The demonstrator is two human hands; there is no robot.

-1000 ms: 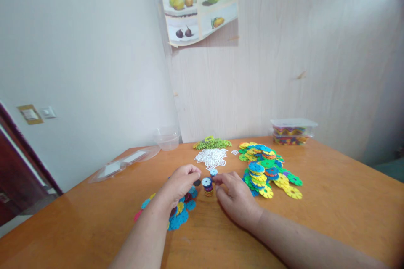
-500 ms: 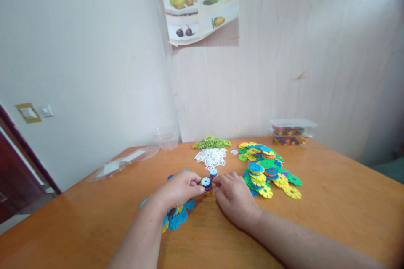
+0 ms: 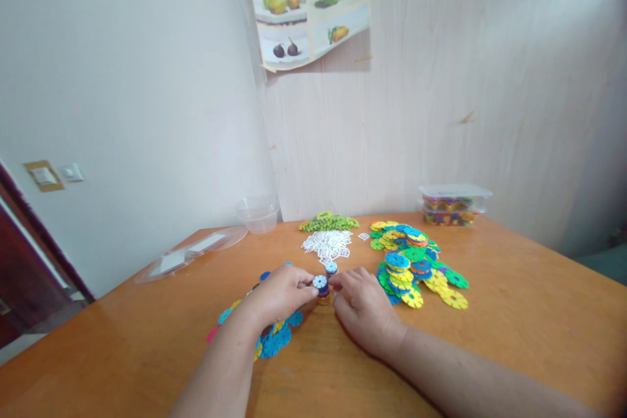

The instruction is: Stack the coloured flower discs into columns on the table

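Disc stack [image 3: 321,289] stands between left hand [image 3: 285,290] and right hand [image 3: 365,304], both finger grips unclear; behind it, white pieces [image 3: 327,246]; left of it, disc pile [image 3: 275,342], partly hidden by the left hand

One View, From Head Height

Over there the one camera sits up on the head, facing forward and down across the counter [image 3: 514,287] to the wall [image 3: 416,130]. The hands [image 3: 365,305], quite close, fall low in its middle (the forearms [image 3: 223,362] run in from the bottom edge).
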